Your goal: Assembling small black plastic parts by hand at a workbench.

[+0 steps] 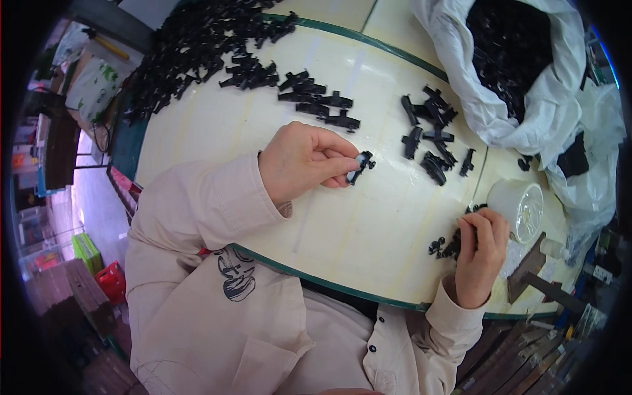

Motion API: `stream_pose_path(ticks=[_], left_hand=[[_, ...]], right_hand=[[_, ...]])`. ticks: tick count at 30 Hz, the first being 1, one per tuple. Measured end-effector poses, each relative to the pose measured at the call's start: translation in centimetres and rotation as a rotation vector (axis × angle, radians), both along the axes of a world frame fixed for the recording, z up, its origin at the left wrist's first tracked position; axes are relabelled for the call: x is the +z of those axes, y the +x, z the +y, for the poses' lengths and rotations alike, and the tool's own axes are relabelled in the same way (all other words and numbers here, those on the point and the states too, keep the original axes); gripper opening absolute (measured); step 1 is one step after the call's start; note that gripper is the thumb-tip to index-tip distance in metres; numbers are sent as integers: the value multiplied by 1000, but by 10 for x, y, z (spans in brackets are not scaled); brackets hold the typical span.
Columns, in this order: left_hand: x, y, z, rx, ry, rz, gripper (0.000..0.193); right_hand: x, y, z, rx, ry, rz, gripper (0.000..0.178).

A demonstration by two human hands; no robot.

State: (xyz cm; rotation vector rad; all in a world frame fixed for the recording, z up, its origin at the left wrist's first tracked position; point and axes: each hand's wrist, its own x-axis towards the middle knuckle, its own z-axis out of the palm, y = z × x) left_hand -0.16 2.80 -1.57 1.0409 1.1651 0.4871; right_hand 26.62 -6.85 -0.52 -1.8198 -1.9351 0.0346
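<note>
Over the middle of the cream table (368, 243), my left hand (304, 161) pinches a small black plastic part (359, 168) between thumb and fingers. A pale bluish patch shows on that part. At the right, my right hand (482, 253) is bent over a little heap of tiny black pieces (449, 248). Its thumb and fingertips come together there, and whatever lies between them is too small to make out. Between and beyond my hands lies a loose group of black plastic parts (434, 135). Beyond my left hand, a row of similar black parts (319, 99) trails toward the far left.
A large mound of black parts (197, 46) covers the far left corner. At the far right stands a white sack (461, 72) filled with dark pieces. A white roll (520, 207) and a brown block with a dark bar (530, 266) sit near my right hand.
</note>
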Motion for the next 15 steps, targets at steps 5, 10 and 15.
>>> stream_pose_path(ticks=[5, 10, 15], left_hand=[[3, -28, 5, 29, 37, 113, 19], [8, -66, 10, 78, 154, 288, 17], [13, -97, 16, 192, 323, 429, 17]], right_hand=[[5, -4, -2, -26, -108, 228, 6], [-7, 4, -8, -84, -120, 355, 4], [-6, -1, -11, -92, -58, 495, 8]])
